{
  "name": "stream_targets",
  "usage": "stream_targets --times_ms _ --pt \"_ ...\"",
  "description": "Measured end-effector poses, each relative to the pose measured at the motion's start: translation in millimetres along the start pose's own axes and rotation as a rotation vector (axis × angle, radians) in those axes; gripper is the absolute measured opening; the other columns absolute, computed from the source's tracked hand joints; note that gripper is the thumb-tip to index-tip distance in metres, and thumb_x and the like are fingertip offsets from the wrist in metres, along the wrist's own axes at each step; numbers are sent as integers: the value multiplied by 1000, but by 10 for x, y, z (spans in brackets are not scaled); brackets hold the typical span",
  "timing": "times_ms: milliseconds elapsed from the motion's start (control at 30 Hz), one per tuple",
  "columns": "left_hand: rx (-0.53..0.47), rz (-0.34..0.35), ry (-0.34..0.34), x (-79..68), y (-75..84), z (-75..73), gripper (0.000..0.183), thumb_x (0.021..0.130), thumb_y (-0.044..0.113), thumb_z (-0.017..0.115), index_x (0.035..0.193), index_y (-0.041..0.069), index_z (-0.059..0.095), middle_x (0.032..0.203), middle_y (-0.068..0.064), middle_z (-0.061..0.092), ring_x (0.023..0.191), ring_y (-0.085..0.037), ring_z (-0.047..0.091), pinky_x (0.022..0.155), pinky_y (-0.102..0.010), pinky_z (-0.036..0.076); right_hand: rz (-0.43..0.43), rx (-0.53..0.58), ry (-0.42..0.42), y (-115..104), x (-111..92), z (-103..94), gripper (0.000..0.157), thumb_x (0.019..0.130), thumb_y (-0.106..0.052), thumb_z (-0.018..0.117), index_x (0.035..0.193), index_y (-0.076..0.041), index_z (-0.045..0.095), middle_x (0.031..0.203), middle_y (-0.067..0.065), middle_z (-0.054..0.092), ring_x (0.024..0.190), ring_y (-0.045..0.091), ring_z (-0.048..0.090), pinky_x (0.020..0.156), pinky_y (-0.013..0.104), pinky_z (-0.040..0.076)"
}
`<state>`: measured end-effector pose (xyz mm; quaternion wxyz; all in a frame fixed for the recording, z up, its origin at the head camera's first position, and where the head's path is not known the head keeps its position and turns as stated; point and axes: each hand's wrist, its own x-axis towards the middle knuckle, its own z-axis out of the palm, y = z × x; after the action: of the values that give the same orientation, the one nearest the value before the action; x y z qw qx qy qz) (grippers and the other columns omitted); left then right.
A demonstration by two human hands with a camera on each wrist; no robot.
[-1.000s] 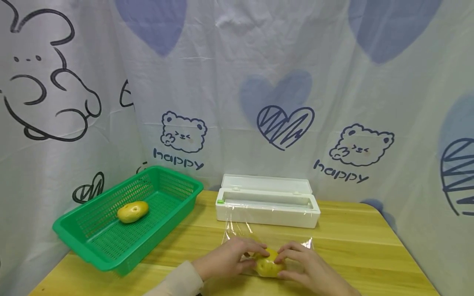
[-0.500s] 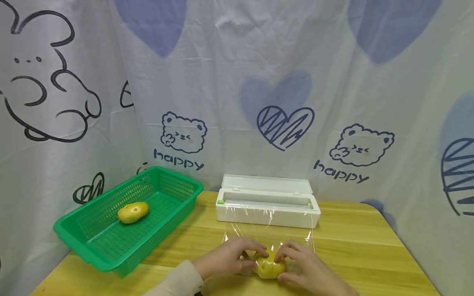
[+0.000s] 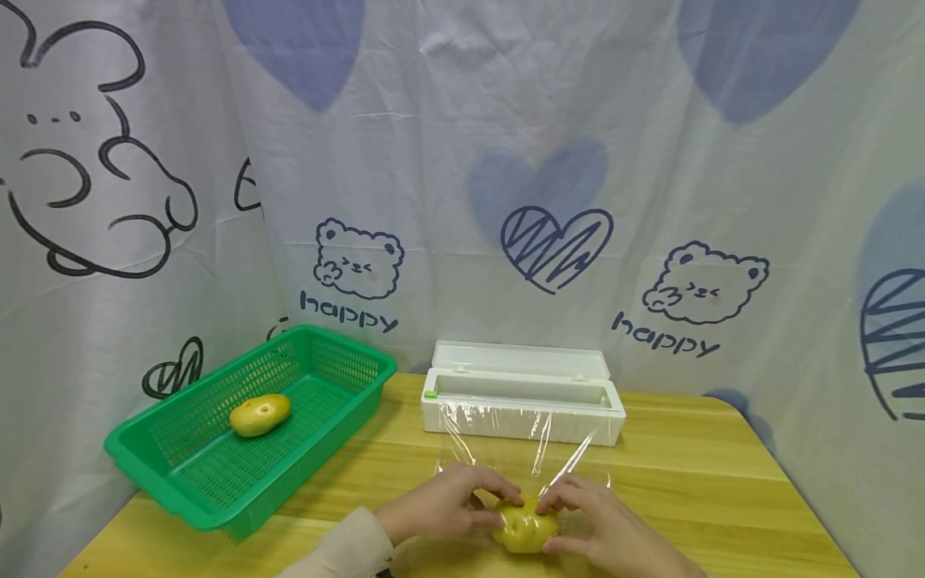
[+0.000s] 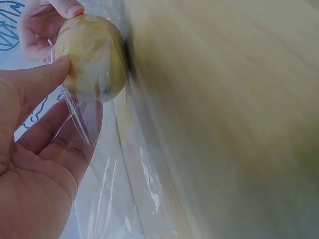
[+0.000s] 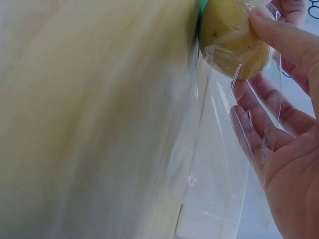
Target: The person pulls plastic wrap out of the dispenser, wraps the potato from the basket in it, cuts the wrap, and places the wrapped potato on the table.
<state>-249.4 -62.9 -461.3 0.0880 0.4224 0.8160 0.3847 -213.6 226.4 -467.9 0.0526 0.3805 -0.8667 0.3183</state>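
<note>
A yellow potato (image 3: 527, 531) sits low in the head view, between the two hands, with clear cling film (image 3: 538, 453) over it. My left hand (image 3: 455, 504) grips its left side, the thumb pressing the film on the potato (image 4: 94, 59) in the left wrist view. Opposite, my right hand (image 3: 596, 518) holds the right side, its thumb and fingers round the potato (image 5: 232, 37) in the right wrist view. Creased film runs from the potato back to a white cling film dispenser (image 3: 607, 427), whose lid stands raised. Loose film hangs beside the fingers in both wrist views.
At the left stands a green plastic basket (image 3: 318, 433) with another potato (image 3: 260, 415) in it. The wooden table (image 3: 694, 482) reaches back to a printed curtain (image 3: 448, 201) behind the dispenser.
The potato has come slightly nearer to me, with both hands on it. The film between it and the dispenser now shows long, tight creases. The basket has stayed put.
</note>
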Motion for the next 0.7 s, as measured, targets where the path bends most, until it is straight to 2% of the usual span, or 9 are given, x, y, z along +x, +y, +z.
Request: stream_targets --times_ms 167,333,467,567,700 --pt "-86 -31 -17 13 -22 -3 30 98 8 78 128 11 76 130 1 77 118 -2 68 89 -15 59 57 54 -35 24 5 -7 30 96 -46 79 121 -33 68 117 -18 70 108 1 65 95 32 61" --pt "-121 -62 -21 29 -62 -2 33 101 12 75 133 10 71 130 1 76 116 0 67 91 -18 59 161 144 -94 3 23 -53 31 97 -46 78 122 -30 69 120 -15 70 112 2 67 98 32 61" --pt "-115 -52 -12 34 -84 0 32 104 15 71 134 7 66 132 -2 74 120 -2 67 95 -18 58 148 176 -108 23 33 -75 32 99 -44 76 124 -26 68 122 -8 72 112 5 68 98 34 61" --pt "-91 -36 7 33 -80 1 30 106 18 68 133 6 65 135 -7 73 124 -8 68 98 -20 58 103 203 -106 60 53 -78 31 99 -39 76 123 -22 69 122 -4 73 109 6 69 96 33 62" --pt "69 29 87 10 -23 -1 28 106 20 68 132 11 66 135 -3 72 126 -13 67 103 -26 57 107 228 -113 82 84 -90 29 99 -37 77 122 -21 69 120 -3 74 105 6 69 95 31 61"
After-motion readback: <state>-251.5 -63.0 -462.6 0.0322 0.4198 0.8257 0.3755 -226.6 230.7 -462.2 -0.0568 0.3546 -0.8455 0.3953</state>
